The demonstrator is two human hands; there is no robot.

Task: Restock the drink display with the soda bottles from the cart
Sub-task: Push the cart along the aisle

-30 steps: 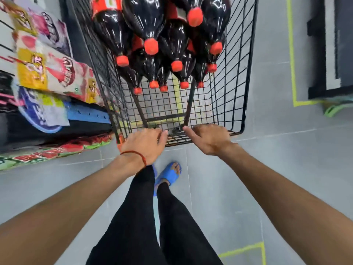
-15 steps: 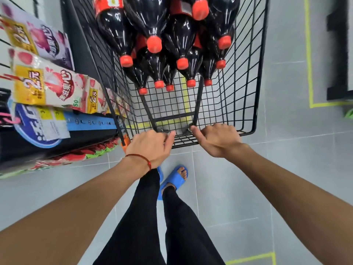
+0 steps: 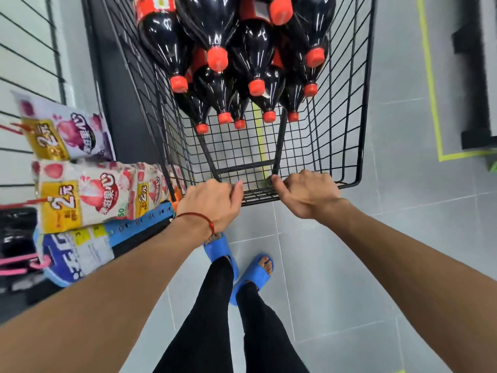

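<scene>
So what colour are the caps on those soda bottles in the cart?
Bright orange-red caps, seen best in the head view.

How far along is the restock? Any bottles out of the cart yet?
Done: nothing visibly shelved. The soda bottles lie piled in the cart. In hand: the left hand and right hand both grip the cart's near rim. Left: apparently all the unloading; no drink display is in view.

Your black wire cart (image 3: pixel 366 103) stands upright, its near rim gripped in your fingers (image 3: pixel 306 179). Beyond your fingers, dark soda bottles (image 3: pixel 250 49) with red caps and red labels lie stacked in its far end, caps pointing back toward you.
</scene>
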